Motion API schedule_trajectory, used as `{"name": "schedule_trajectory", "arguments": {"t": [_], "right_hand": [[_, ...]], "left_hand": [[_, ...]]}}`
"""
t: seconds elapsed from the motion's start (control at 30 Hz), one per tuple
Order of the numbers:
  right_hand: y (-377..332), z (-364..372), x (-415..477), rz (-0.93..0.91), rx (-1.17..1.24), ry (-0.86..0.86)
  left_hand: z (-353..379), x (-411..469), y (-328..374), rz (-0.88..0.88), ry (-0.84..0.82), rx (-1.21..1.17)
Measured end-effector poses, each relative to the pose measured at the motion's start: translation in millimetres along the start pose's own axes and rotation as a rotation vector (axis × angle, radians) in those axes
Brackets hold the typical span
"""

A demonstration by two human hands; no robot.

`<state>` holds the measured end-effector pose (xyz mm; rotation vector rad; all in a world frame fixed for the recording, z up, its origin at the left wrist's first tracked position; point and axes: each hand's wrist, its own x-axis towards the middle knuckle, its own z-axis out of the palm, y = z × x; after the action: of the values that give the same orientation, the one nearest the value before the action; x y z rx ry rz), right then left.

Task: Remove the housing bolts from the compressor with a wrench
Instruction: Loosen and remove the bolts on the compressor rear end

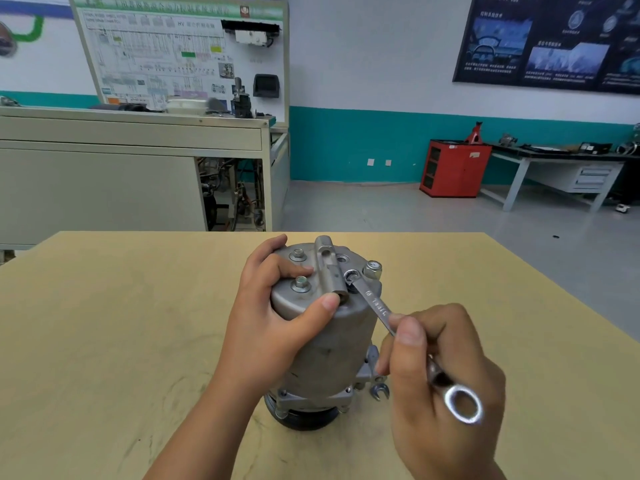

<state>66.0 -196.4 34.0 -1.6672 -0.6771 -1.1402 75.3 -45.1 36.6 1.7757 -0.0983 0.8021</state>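
The compressor [332,348] is standing upright on the yellow-brown table [104,323], in the lower middle of the frame, with its dark round end down on the table top. Its grey top face is looking up, and three bolts are showing there: the far left bolt [298,254], the near left bolt [301,284] and the right bolt [372,270], which is standing higher than the other two. A raised metal bracket [327,268] is running across the top face between the left bolts and the right bolt.

The left hand [273,323] is gripping the top of the compressor from the left side. Its fingers are curling over the far edge and its thumb is pressing on the near edge, just beside the bracket.

The right hand [440,368] is holding the wrench [375,303] by its shaft, in the lower right of the frame. The open end is lying on the top face between the bracket and the right bolt, not touching that bolt. I cannot tell if it is sitting on a bolt head. The ring end is sticking out over the back of the right hand.

Behind the table, a white wiring board [180,53] is standing in the upper left, and a red cabinet [453,168] is standing against the wall at the right.
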Motion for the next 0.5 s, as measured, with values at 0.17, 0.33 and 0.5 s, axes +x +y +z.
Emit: {"name": "schedule_trajectory", "arguments": {"t": [0.17,0.33,0.5], "right_hand": [[-5,0,7,0.123,0.006,0.100],[-8,1,18,0.146,-0.060,0.112],[-5,4,27,0.178,-0.004,0.147]], "left_hand": [[3,1,1,-0.004,-0.008,-0.001],[6,4,1,0.002,-0.013,0.006],[6,4,0,0.000,-0.009,0.010]]}}
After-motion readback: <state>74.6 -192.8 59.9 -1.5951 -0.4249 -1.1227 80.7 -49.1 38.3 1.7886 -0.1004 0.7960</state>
